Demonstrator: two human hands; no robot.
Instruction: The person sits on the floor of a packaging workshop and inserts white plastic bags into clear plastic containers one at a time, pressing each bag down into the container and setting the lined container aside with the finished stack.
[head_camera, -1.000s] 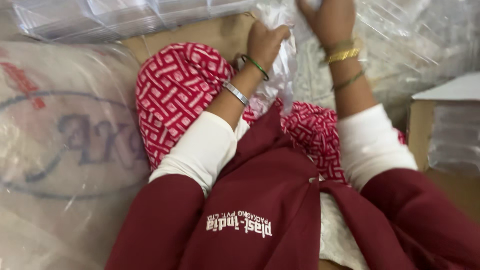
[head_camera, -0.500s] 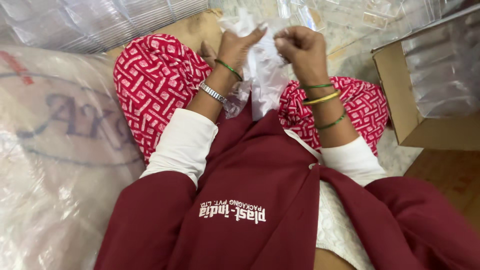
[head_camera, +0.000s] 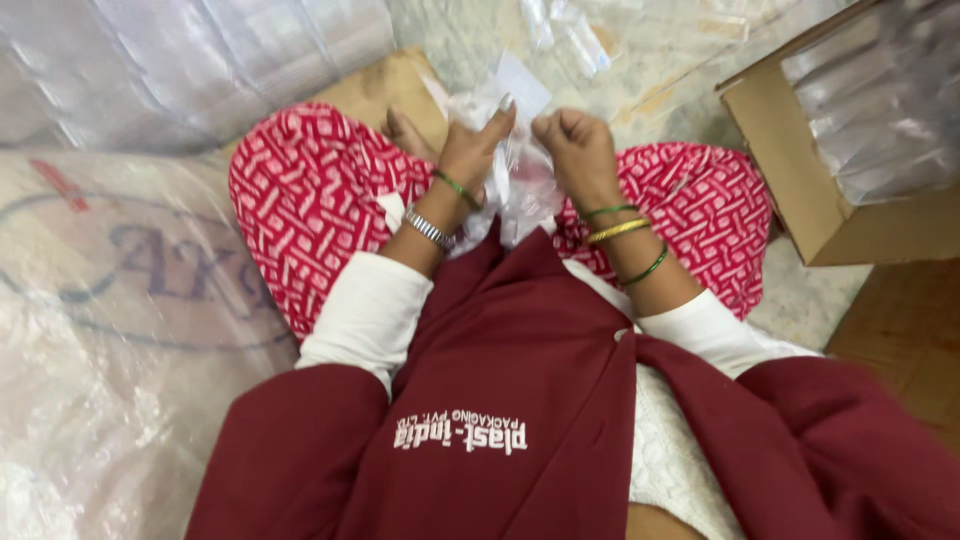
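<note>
A crumpled bundle of thin, clear plastic bags (head_camera: 515, 170) sits between the left hand (head_camera: 470, 150) and the right hand (head_camera: 578, 150), pinched by both. The film is glossy and wrinkled, bunched into folds. A flat, pale rectangular flap sticks up above the fingertips, tilted slightly to the right. The lower part hangs below the two hands, spreading down between the wrists. How many separate bags the bundle holds cannot be told.
</note>
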